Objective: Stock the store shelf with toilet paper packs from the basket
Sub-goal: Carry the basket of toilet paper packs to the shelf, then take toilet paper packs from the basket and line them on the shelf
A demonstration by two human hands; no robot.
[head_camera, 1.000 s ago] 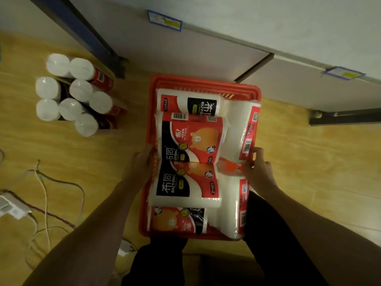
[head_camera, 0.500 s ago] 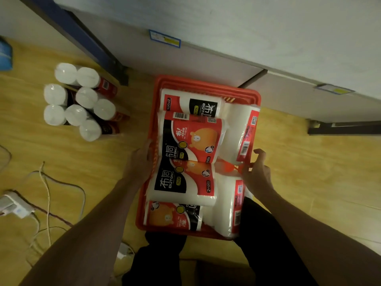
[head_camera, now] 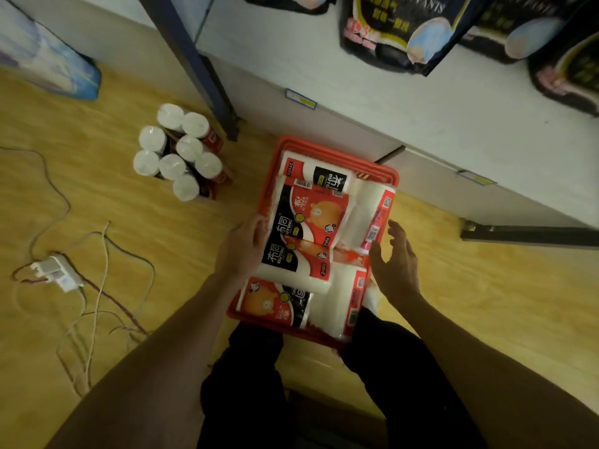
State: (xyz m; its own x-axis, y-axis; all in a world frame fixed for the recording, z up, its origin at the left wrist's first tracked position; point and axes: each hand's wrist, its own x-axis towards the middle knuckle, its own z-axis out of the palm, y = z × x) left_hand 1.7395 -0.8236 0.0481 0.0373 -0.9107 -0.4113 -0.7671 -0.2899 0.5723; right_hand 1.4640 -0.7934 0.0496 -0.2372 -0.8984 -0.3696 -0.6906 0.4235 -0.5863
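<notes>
Left hand (head_camera: 241, 251) against top pack (head_camera: 301, 234)

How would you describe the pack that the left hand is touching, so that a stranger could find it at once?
Find the red basket on the wooden floor below the shelf. On top of its packs lie two side by side; the left hand touches the nearer pack. Unlike the orange-faced pack below it, it shows a black brand panel.
</notes>
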